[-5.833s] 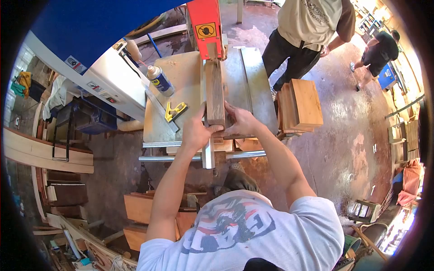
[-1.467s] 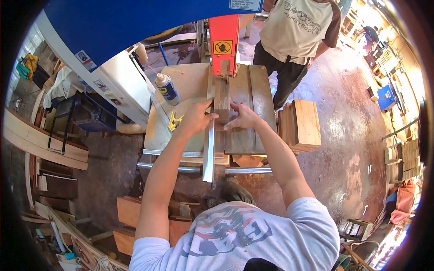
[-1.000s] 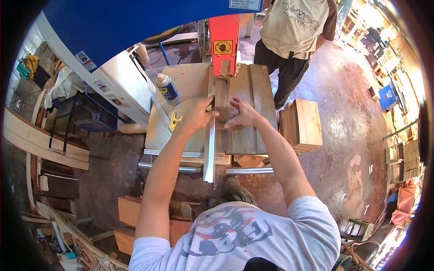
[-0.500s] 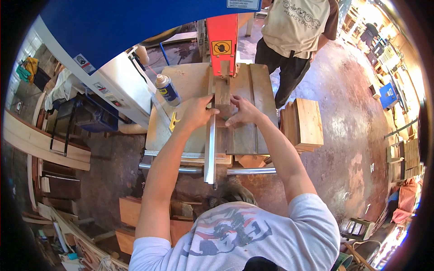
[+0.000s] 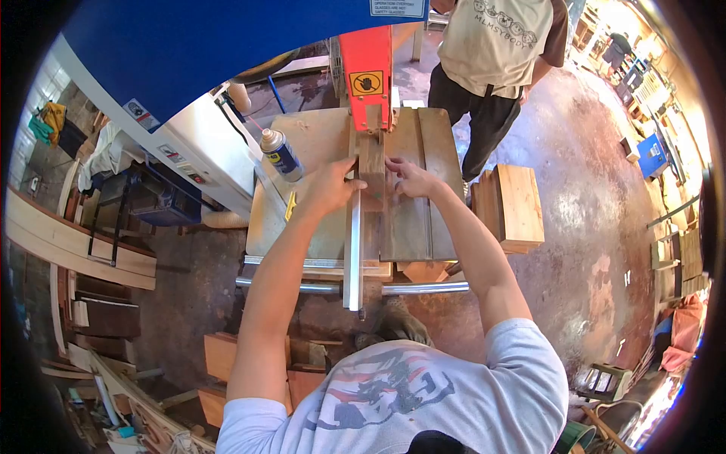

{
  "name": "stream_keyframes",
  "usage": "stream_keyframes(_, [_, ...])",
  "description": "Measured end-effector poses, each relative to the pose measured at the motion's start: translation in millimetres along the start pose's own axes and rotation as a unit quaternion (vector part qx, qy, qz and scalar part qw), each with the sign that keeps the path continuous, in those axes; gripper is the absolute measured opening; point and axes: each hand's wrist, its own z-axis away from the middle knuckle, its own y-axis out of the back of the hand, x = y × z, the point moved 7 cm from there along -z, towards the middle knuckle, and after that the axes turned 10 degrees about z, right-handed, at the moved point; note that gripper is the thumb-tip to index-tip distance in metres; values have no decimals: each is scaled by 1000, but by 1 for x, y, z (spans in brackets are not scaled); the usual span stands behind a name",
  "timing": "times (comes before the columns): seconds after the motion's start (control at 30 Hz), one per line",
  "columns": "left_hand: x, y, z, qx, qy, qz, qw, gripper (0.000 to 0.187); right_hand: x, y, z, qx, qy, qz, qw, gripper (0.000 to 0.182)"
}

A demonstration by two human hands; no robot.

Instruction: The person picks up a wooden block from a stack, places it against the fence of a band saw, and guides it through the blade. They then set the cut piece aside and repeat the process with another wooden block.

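A wooden block [image 5: 370, 178] lies on the bandsaw table [image 5: 302, 227], against the metal fence [image 5: 352, 257], with its far end under the red blade guard [image 5: 366, 68]. My left hand [image 5: 334, 187] is closed over the fence from the left, its fingertips and thumb at the block. To the right of the block is my right hand [image 5: 412, 179], its fingers apart and fingertips beside the block's right side. Whether they touch it is hard to tell. The guard and block hide the blade.
A spray can [image 5: 280, 155] stands on the table's left part, near a yellow piece [image 5: 290, 206]. Stacked boards [image 5: 514, 208] are right of the table. A person [image 5: 484, 83] stands beyond it. A metal rail [image 5: 423, 287] crosses the front; more boards [image 5: 221, 356] lie lower left.
My right thumb has drawn back from the block's near end, and the right hand sits slightly farther from the block. My left hand keeps about the same hold; the view has shifted slightly.
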Motion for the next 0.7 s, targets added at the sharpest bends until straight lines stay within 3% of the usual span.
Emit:
stream_keyframes(0.2, [-4,0,-5,-1,-14,14,1000,52,0,3,-8,-13,-21,23,999,65])
stream_keyframes(0.3, [-7,1,-8,-7,7,19,1000,49,7,-1,-14,-15,-38,12,999,95])
stream_keyframes(0.37, [-7,0,-9,-11,38,50,998,49,8,-2,-14,-9,-44,6,999,95])
stream_keyframes(0.5, [-20,0,-15,-2,3,24,1000,49,7,-1,-16,-11,-58,-26,998,94])
stream_keyframes(0.57, [-17,1,-15,-2,19,31,999,48,4,4,-14,0,-53,-7,999,80])
stream_keyframes(0.7, [-22,-1,-20,-18,28,5,999,67,3,5,-16,7,-48,7,999,74])
